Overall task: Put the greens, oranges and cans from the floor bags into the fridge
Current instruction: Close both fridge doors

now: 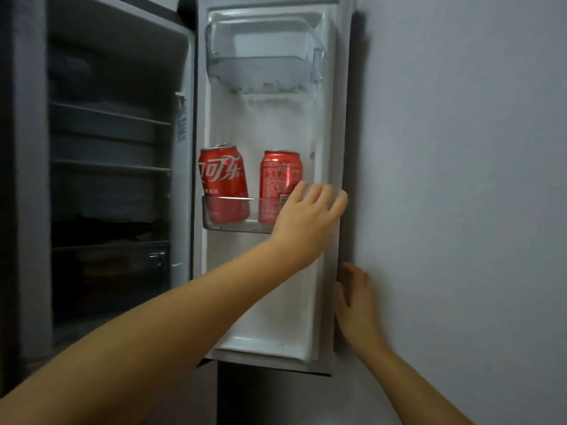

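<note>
Two red cans stand upright in the clear lower door bin [228,227] of the open fridge door [276,124]: a left can [223,176] and a right can [279,176]. My left hand [306,222] reaches across the door with straight fingers, just right of the right can, partly covering the bin's right end. My right hand [356,296] lies flat with fingers extended against the door's outer edge, lower down. Neither hand holds anything. No greens or oranges are visible.
The dark fridge interior [107,179] is on the left with several wire shelves and a drawer at the bottom. A clear upper door bin [264,72] sits near the top. A plain grey wall [460,179] runs close along the door's right side.
</note>
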